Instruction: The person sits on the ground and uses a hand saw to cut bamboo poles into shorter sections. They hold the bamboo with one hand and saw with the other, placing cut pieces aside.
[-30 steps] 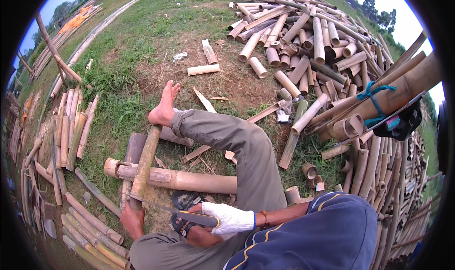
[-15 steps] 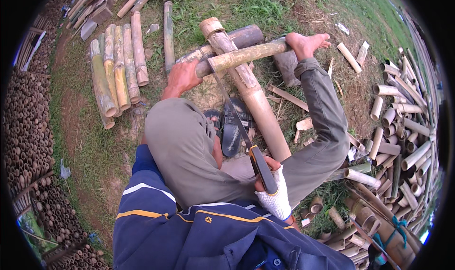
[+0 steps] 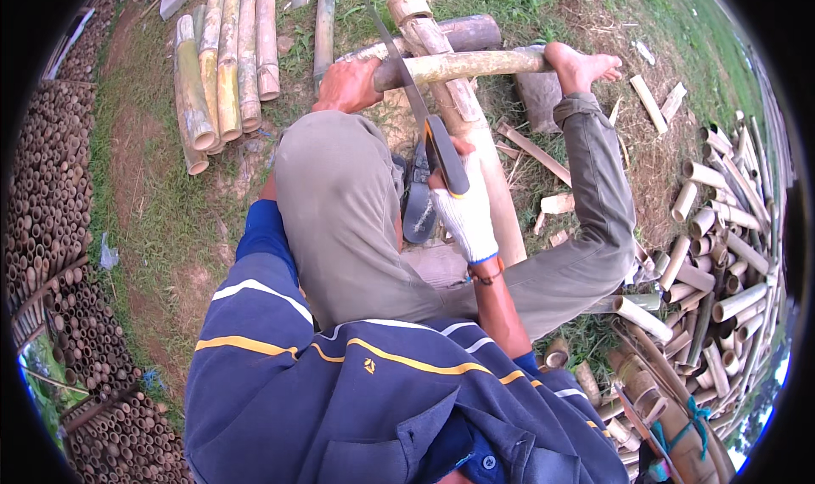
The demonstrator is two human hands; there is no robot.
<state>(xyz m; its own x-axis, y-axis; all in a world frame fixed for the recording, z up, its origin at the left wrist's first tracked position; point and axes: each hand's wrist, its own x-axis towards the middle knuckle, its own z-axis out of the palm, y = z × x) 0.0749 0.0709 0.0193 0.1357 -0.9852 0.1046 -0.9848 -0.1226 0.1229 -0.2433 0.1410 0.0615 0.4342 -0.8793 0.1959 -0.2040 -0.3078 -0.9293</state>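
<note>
A bamboo pole (image 3: 488, 63) lies crosswise over a thicker bamboo post (image 3: 486, 161) with a notched far part. My left hand (image 3: 346, 87) is closed round the pole's left end. My right hand (image 3: 463, 208), in a white fingerless glove, grips the black-and-orange handle of a hand saw (image 3: 444, 154). The saw's blade crosses the pole just right of my left hand, its tip reaching well beyond the far side. My bare right foot (image 3: 577, 68) presses on the pole's right end. How deep the blade sits in the bamboo I cannot tell.
Cut bamboo lengths (image 3: 227, 68) lie side by side on the grass at left. A dark-ended log (image 3: 471, 34) lies behind the pole. Offcuts (image 3: 649, 102) are scattered at right, near a large heap of bamboo pieces (image 3: 739, 297). Bamboo stacks (image 3: 51, 178) line the far left.
My right hand has pushed the saw forward, away from my body, so much more blade extends past the pole. My left hand and foot keep their places on the pole; the view has shifted slightly.
</note>
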